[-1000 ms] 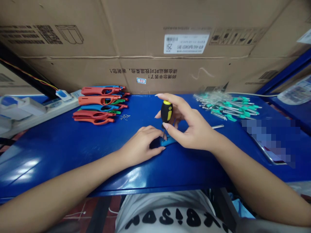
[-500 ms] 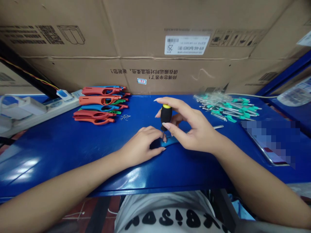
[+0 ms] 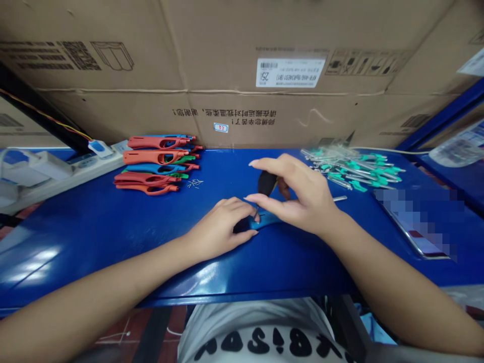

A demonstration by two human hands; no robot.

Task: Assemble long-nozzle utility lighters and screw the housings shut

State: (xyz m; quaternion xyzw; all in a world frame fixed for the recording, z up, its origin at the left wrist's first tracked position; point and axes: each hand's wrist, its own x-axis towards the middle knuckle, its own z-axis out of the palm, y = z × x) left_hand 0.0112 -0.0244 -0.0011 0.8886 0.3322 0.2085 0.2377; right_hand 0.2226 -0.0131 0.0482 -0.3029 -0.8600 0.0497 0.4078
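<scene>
My left hand (image 3: 223, 228) lies low on the table and pinches one end of a blue lighter casing (image 3: 267, 220) between thumb and fingers. Over the casing, my right hand (image 3: 307, 197) holds a screwdriver (image 3: 266, 183) with a black handle. The tool leans, its handle top toward the right, and its thin shaft points down at the casing close to my left fingertips. Whether the tip touches a screw cannot be made out. Part of the handle is hidden by my right hand, and the casing's far end is covered too.
Red, blue and green lighter casings (image 3: 155, 157) are stacked at the left, with small screws (image 3: 195, 183) beside them. A heap of clear and teal parts (image 3: 359, 169) and a phone (image 3: 419, 227) lie at the right. A power strip (image 3: 79, 169) and cardboard (image 3: 227, 70) border the table.
The screwdriver has gone from nearly upright to leaning right, and my right fingers have shifted around its handle. My left hand and the blue casing have stayed in place.
</scene>
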